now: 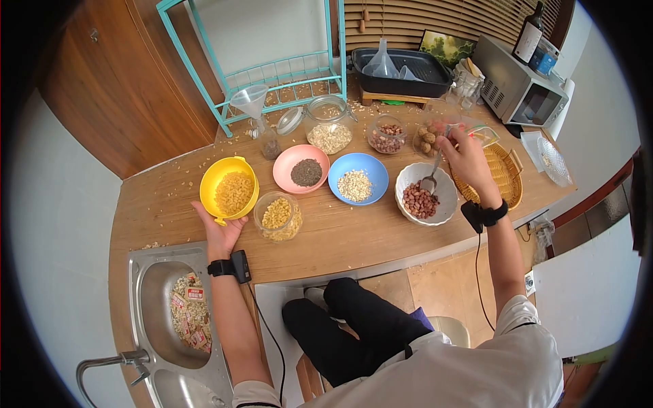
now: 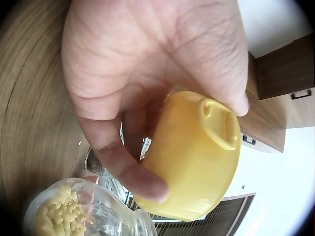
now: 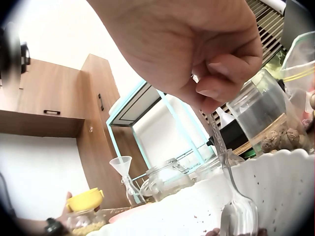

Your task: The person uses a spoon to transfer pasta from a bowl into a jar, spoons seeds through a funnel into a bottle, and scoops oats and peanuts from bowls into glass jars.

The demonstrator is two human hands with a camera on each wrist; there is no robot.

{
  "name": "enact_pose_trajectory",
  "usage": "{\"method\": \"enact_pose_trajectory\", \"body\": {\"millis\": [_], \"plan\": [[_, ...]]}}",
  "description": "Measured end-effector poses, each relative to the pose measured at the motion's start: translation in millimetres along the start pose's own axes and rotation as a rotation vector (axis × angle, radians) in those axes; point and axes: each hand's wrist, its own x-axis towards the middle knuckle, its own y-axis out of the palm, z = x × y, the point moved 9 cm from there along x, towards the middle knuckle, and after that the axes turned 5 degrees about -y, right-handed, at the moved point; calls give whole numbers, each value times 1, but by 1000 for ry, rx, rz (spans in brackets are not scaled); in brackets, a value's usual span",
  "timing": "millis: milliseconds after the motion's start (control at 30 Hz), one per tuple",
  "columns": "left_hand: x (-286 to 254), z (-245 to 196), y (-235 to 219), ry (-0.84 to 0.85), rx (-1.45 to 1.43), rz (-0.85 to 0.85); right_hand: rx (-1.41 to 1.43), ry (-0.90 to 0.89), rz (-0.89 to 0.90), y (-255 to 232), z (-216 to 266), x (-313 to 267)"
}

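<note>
My left hand [image 1: 222, 234] grips a yellow bowl [image 2: 197, 157] with small handles, fingers and thumb curled round its side. Yellow pasta pieces [image 1: 235, 192] lie inside it. A glass jar [image 1: 289, 231] of similar pasta stands just right of this hand. My right hand [image 1: 471, 163] pinches the handle of a metal spoon [image 3: 238, 214] above a white scalloped bowl [image 1: 445, 200]. The spoon's head points down into the bowl, among reddish-brown peanuts [image 1: 420, 204]. Walnuts [image 1: 426, 138] sit in a clear container just behind the right hand.
Between the hands stand a pink plate [image 1: 282, 170] of dark seeds and a blue plate [image 1: 377, 175] of oats. Behind them are a jar of oats [image 1: 330, 136], a funnel [image 1: 250, 100] and a turquoise rack [image 1: 221, 115]. A wicker basket [image 1: 511, 180] lies right; the sink [image 1: 153, 299] is front left.
</note>
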Motion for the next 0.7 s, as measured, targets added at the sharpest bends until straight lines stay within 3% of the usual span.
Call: {"method": "enact_pose_trajectory", "body": {"millis": [167,367,500,533,600,700], "plan": [[1,1,-1,9,4,29,-96,-102,-36,-23,33,-10],[3,2,-10,2,-18,28,-187,-161,-230,-53,78,-19],[3,1,-4,6,24,87,133,-163,-297,-49,102,-16],[2,1,-2,5,30,79,324,-116,-288,-43,108,-14],[1,1,-2,10,37,65,675,-95,-266,-21,123,-7],[3,3,-7,9,59,56,934,-87,-219,19,150,7]]}}
